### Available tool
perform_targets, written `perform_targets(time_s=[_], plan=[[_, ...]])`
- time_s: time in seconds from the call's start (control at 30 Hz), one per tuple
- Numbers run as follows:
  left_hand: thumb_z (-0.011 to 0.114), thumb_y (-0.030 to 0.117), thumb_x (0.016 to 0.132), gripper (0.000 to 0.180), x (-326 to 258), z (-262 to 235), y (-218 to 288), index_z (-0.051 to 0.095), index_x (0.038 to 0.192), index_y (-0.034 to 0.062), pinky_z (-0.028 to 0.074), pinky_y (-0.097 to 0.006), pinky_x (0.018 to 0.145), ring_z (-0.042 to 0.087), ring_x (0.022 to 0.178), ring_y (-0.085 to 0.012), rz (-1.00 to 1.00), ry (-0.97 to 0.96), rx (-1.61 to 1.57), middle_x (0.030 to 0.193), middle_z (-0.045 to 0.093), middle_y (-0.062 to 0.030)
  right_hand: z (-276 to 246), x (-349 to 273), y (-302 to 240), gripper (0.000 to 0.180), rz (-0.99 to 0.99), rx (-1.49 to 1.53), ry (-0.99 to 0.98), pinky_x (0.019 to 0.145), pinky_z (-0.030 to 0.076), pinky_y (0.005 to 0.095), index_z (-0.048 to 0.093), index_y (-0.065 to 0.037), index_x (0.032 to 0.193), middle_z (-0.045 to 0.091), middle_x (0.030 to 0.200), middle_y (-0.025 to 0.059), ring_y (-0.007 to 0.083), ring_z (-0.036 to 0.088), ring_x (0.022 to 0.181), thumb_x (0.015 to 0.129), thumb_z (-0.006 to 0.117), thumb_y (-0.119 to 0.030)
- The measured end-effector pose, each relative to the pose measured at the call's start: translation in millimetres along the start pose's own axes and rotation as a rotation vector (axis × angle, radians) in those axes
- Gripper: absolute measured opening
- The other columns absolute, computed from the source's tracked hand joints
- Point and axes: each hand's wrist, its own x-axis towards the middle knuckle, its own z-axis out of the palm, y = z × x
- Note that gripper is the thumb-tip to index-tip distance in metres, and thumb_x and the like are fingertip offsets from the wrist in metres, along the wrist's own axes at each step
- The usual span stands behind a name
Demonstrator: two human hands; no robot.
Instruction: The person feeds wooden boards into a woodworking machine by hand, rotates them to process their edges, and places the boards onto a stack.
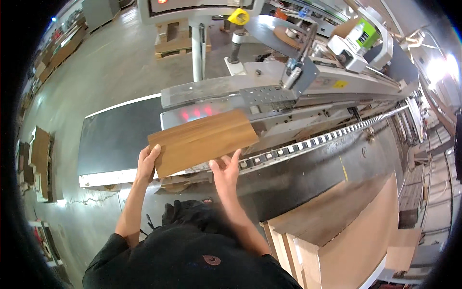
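A flat rectangular wood-grain panel (204, 142) is held between my two hands, over the front end of a long machine. My left hand (147, 161) grips its left end, thumb on the top face and fingers curled beneath. At the near edge, my right hand (226, 168) takes hold with thumb and fingers apart, the panel resting in its grip; part of the fingers is hidden under it. Just beyond the panel, red lights glow on a light-coloured machine plate (180, 117), partly covered by the panel.
A black conveyor belt (118, 137) lies left of the machine. A roller rail (317, 140) runs off to the right. A large open cardboard box (358, 231) stands close at my right. Behind the machine are a wooden pallet (180, 50) and a large disc-shaped reel (274, 36).
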Motion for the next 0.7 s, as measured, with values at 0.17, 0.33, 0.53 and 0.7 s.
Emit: perform_targets(time_s=[0.17, 0.33, 0.53, 0.7], plan=[[0.062, 0.041, 0.094, 0.049, 46, -27, -7, 0.063, 0.104, -0.0079, 0.049, -0.03, 0.069, 0.061, 0.078, -0.0138, 0.06, 0.104, 0.25, 0.086, 0.066, -0.0093, 28, 32, 14, 0.099, 0.001, -0.182, 0.012, 0.076, 0.048, 0.0239, -0.012, 0.005, 0.152, 0.06, 0.102, 0.0091, 0.0132, 0.054, 0.084, 0.089, 0.065, -0.002], [0.064, 0.048, 0.092, 0.052, 86, -39, -9, 0.066, 0.084, -0.0041, 0.043, -0.031, 0.052, 0.055, 0.061, -0.0122, 0.075, 0.183, 0.573, 0.068, 0.061, -0.0059, 39, 59, 26, 0.098, -0.046, -0.351, 0.058, 0.081, 0.051, 0.0255, 0.0, 0.013, 0.149, 0.065, 0.101, 0.0118, 0.0147, 0.062, 0.088, 0.084, 0.071, -0.004], [0.065, 0.042, 0.093, 0.046, 112, -27, 2, 0.069, 0.082, -0.0025, 0.038, -0.03, 0.048, 0.048, 0.055, -0.0096, 0.077, 0.172, 0.626, 0.064, 0.058, -0.0016, 44, 76, 41, 0.104, -0.198, -0.568, 0.052, 0.086, 0.051, 0.0378, 0.003, 0.016, 0.147, 0.066, 0.106, 0.0185, 0.0264, 0.065, 0.092, 0.082, 0.076, -0.02], [0.069, 0.034, 0.091, 0.047, 118, -70, -36, 0.064, 0.115, -0.006, 0.049, -0.03, 0.076, 0.061, 0.086, -0.0162, 0.334, 0.307, 0.489, 0.097, 0.067, -0.0102, 63, 73, 56, 0.115, -0.129, -0.615, 0.051, 0.085, 0.049, 0.0367, -0.011, 0.016, 0.145, 0.059, 0.108, 0.0227, 0.0323, 0.061, 0.094, 0.081, 0.077, -0.022]])
